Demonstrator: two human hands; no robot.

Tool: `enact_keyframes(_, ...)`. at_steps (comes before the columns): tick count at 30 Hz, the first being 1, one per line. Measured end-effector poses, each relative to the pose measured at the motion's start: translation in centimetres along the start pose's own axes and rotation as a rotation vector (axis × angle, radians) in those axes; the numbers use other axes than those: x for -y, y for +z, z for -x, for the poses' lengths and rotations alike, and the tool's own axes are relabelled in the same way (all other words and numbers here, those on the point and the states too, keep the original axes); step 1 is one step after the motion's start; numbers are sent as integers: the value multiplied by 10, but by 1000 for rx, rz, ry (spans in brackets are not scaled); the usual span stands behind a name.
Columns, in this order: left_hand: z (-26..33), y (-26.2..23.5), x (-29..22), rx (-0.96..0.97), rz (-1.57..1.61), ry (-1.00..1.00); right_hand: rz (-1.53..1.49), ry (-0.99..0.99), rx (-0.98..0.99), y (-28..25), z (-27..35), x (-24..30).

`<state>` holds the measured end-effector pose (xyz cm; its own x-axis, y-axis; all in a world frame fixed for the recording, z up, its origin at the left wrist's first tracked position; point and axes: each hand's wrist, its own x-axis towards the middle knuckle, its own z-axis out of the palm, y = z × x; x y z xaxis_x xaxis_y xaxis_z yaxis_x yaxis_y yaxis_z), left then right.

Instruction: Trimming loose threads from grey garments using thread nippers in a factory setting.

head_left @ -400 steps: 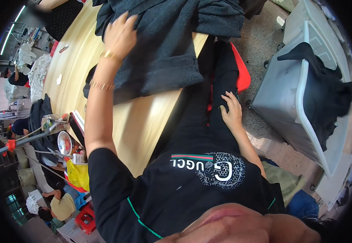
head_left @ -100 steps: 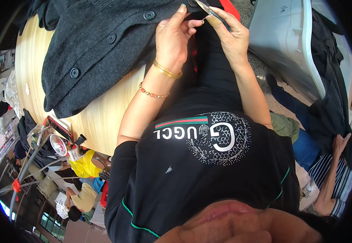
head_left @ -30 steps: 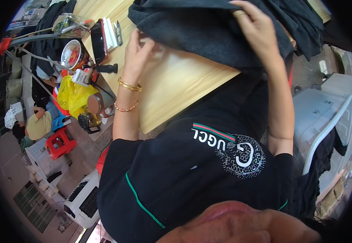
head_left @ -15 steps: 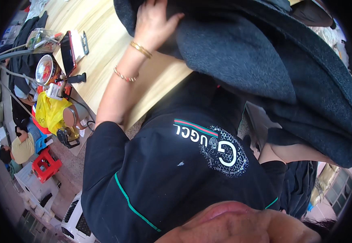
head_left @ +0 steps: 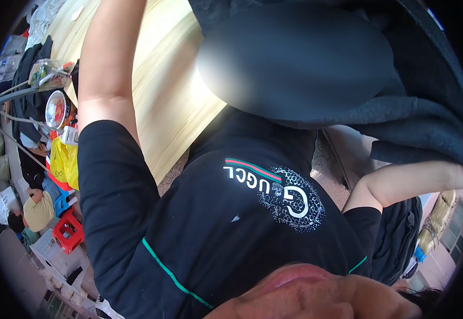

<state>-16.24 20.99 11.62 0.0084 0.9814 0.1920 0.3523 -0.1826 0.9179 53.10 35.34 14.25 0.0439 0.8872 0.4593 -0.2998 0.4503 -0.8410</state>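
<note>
A large dark charcoal fabric piece (head_left: 423, 114), like thick wool cloth or part of a garment, spreads over the right of the table and hangs past its near edge. A smooth blurred oval covers much of its middle, so detail there is lost. My left arm (head_left: 109, 58) reaches far forward over the table, left of the cloth, and its hand lies beyond the top edge. My right forearm (head_left: 418, 183) stretches out to the right below the hanging folds. Its hand is cut off at the picture's dark rim, so what it holds cannot be seen.
The pale wooden table (head_left: 162, 69) lies ahead. Left of it are a round food tub (head_left: 58, 109), a yellow plastic bag (head_left: 64, 159) and a clear container (head_left: 48, 72). A red stool (head_left: 68, 231) and a seated person (head_left: 37, 210) are farther left. Dark fabric (head_left: 399, 236) hangs at my right.
My left hand has left the cloth and gone forward out of view, the arm swinging left and straightening. My right forearm has risen and shows more. The cloth's folds have shifted.
</note>
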Motion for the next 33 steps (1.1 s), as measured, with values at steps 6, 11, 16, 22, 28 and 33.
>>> enact_keyframes(6, 27, 102, 3, -82, -88, -66, 22, -29, -107, 19, 16, -5)
enact_keyframes(11, 103, 138, -3, -460, -826, -139, -339, 396, -29, 39, 97, -57)
enact_keyframes(16, 155, 161, 51, -648, -762, -285, -121, 390, -405, 141, 153, -90)
enact_keyframes(22, 166, 135, 55, -498, 915, -307, -207, 383, -456, 127, 172, -97)
enact_keyframes(28, 181, 86, 21, -267, 1135, -152, -238, 425, -421, 122, 182, -82)
enact_keyframes(33, 188, 71, 48, -725, -210, -276, -268, 462, -396, 124, 186, -94)
